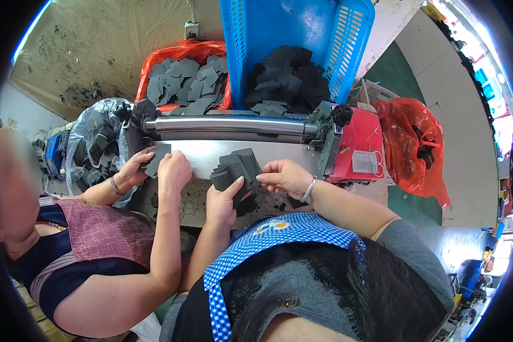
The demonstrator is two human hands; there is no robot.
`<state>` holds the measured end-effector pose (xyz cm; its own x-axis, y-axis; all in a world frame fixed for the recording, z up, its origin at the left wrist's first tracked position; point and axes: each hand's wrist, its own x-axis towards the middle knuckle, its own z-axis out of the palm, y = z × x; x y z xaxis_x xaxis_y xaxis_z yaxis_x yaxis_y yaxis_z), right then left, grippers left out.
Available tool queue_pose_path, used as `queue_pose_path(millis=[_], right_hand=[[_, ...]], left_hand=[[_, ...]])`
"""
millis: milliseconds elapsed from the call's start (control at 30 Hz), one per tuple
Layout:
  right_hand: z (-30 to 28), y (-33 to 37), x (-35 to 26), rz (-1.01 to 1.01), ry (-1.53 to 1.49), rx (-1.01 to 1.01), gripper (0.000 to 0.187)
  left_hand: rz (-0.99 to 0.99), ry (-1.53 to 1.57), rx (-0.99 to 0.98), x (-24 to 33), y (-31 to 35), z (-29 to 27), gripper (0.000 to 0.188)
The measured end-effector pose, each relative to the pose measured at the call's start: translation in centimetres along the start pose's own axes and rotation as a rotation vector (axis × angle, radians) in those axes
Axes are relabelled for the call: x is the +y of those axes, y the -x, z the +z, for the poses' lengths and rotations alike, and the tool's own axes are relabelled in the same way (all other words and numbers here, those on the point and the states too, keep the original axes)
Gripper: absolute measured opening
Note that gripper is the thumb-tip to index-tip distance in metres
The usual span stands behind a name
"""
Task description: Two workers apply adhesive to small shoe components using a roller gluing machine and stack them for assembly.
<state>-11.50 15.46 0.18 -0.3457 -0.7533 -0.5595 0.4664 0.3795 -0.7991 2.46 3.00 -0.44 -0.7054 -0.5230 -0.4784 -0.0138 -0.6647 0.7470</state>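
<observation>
A fanned stack of thin dark grey sheet pieces [237, 169] is held in front of my body, just before the metal plate [199, 154] of a roller machine. My left hand [222, 202] grips the stack from below, its thumb across the front. At the stack's right edge, my right hand [285, 179] has thumb and fingers pinched together on the pieces; a bangle circles that wrist. Beyond the plate lies a shiny steel roller [228, 125]. Close on my left, another person's hands [174, 171] hold similar grey pieces [158, 157] by the plate's left end.
Behind the roller stand a red bag [145, 71] and a blue crate [290, 31], both with piles of grey pieces. A clear bag [85, 128] of pieces sits far left. The machine's red housing [362, 139] and another red bag [407, 131] are at the right.
</observation>
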Motion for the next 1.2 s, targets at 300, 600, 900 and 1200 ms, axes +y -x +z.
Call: queue_pose_path(millis=[300, 600, 900, 1200], right_hand=[[-2.0, -0.5, 0.8, 0.185, -0.392, 0.103, 0.021], [-0.9, -0.4, 0.3, 0.005, -0.183, -0.039, 0.023], [-1.5, -0.4, -0.1, 0.144, -0.276, 0.143, 0.021], [-0.3, 0.1, -0.7, -0.036, -0.1, 0.011, 0.022]], left_hand=[[0.026, -0.01, -0.01, 0.6, -0.5, 0.3, 0.027], [0.01, -0.009, -0.039, 0.4, -0.5, 0.6, 0.024], [0.033, 0.004, 0.007, 0.4, -0.5, 0.5, 0.022], [0.067, -0.05, 0.022, -0.2, -1.0, 0.0, 0.022]])
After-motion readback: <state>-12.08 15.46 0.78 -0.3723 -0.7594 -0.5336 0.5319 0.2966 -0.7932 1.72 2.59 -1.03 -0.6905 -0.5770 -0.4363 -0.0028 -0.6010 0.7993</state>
